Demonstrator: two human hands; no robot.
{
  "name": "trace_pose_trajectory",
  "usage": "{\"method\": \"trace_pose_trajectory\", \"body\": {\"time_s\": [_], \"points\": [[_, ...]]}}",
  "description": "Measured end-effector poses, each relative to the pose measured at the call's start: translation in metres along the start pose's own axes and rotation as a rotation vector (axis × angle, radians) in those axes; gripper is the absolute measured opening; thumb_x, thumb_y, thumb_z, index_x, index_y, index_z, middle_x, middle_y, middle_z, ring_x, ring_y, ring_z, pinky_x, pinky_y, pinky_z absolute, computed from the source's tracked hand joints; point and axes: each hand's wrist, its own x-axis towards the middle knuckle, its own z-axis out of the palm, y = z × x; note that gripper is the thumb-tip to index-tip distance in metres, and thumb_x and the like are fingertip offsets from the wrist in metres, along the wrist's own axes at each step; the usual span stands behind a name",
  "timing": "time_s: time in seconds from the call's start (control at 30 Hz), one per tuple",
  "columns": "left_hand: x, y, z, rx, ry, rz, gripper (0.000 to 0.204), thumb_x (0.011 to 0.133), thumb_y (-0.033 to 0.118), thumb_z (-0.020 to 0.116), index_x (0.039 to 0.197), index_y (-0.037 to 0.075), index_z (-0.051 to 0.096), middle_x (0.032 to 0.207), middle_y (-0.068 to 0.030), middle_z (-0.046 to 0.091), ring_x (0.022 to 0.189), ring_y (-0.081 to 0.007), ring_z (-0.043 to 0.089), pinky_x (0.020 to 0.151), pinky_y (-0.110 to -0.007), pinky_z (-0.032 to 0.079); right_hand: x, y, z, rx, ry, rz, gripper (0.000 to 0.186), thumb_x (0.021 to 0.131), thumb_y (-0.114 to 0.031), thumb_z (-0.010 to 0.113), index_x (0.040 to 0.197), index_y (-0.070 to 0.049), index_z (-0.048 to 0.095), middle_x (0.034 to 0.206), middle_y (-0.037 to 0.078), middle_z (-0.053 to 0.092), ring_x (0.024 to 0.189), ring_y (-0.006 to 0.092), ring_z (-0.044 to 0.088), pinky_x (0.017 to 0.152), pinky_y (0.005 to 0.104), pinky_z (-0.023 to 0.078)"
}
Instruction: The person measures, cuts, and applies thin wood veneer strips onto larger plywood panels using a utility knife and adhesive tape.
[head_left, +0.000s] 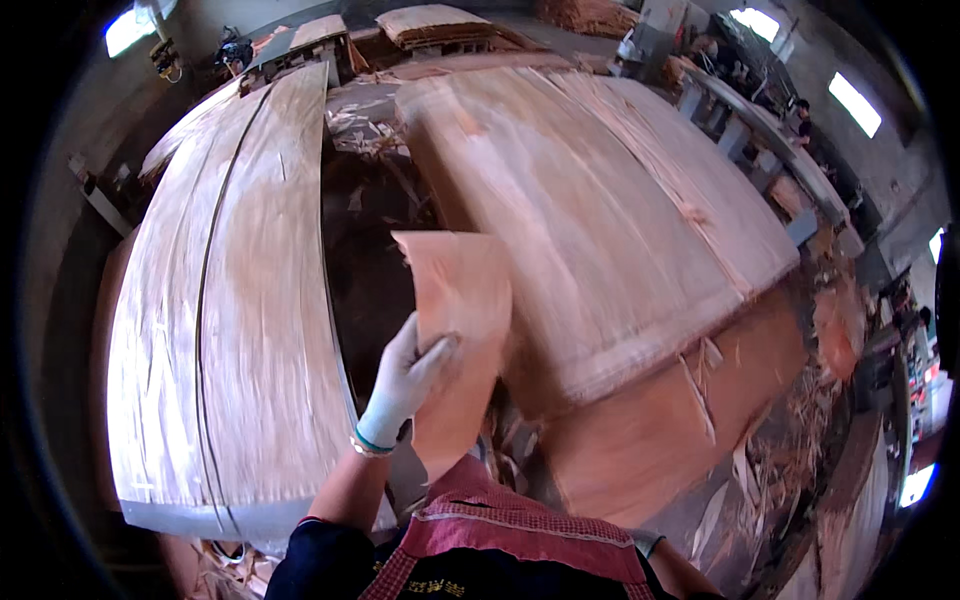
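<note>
Worker standing between two veneer stacks. The left hand (411, 372), in a white glove with a teal cuff, grips a reddish-brown veneer strip (464, 300), its thumb across the strip's face. The strip is held lengthwise away from the torso, over the gap between the left veneer stack (265, 290) and the right veneer stack (600, 220). A long dark slit runs down the left stack's top. Of the right hand (648, 542), little shows beside the pink apron (530, 535); from here I cannot tell whether it holds anything. Veneer scraps (745, 490) litter the lower right. Writing: yellow characters (437, 587) mark the dark shirt (320, 562), too foreshortened to read.
</note>
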Motion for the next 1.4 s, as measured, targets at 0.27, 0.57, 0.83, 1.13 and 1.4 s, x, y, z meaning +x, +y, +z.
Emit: {"method": "trace_pose_trajectory", "body": {"time_s": [0.27, 0.57, 0.83, 1.13, 1.4], "points": [[0.193, 0.003, -0.064, 0.206, -0.283, 0.177, 0.024, 0.091, 0.013, 0.063, 0.112, 0.001, 0.060, 0.093, -0.0083, 0.065, 0.083, -0.0126, 0.059, 0.078, -0.029, 0.049, 0.084, -0.295, -0.166, -0.144, 0.370, -0.450, 0.033, 0.095, -0.024, 0.058, 0.116, 0.001, 0.060, 0.097, 0.010, 0.068, 0.091, 0.0200, 0.064, 0.076, 0.0302, 0.052], [0.390, -0.005, -0.135, 0.367, -0.643, 0.232, 0.028, 0.087, 0.020, 0.069, 0.108, 0.001, 0.063, 0.089, -0.0184, 0.061, 0.080, -0.0338, 0.060, 0.075, -0.034, 0.049, 0.160, -0.680, -0.204, 0.875, 0.690, -0.730, 0.027, 0.097, -0.040, 0.054, 0.096, -0.013, 0.059, 0.078, -0.003, 0.054, 0.057, 0.0071, 0.043, 0.047, 0.0210, 0.032], [0.595, -0.026, -0.279, 0.744, -0.153, 0.246, 0.048, 0.084, 0.015, 0.070, 0.127, 0.001, 0.054, 0.120, -0.0206, 0.059, 0.109, -0.0308, 0.059, 0.094, -0.034, 0.046, 0.322, -0.908, -0.310, 0.537, 0.775, -1.145, 0.014, 0.089, -0.020, 0.066, 0.092, -0.007, 0.060, 0.076, -0.003, 0.054, 0.058, 0.0076, 0.046, 0.052, 0.0245, 0.037], [0.640, -0.054, -0.576, 0.462, 0.768, -0.018, 0.039, 0.098, 0.009, 0.052, 0.135, -0.003, 0.048, 0.131, -0.0123, 0.057, 0.122, -0.0179, 0.052, 0.105, -0.031, 0.039, 0.422, -1.199, -0.524, 0.011, 1.745, -1.203, 0.030, 0.090, -0.028, 0.064, 0.076, -0.002, 0.058, 0.070, 0.005, 0.056, 0.064, 0.0165, 0.051, 0.062, 0.0331, 0.043], [0.479, -0.080, -0.508, 0.446, 1.140, -0.423, 0.036, 0.096, 0.016, 0.059, 0.126, -0.005, 0.056, 0.117, -0.0101, 0.064, 0.110, -0.0156, 0.059, 0.095, -0.028, 0.045, 0.277, -1.124, -0.544, -0.570, 1.982, -1.335, 0.032, 0.090, -0.020, 0.064, 0.106, 0.008, 0.065, 0.104, 0.016, 0.067, 0.091, 0.0237, 0.064, 0.080, 0.0330, 0.051]]}}
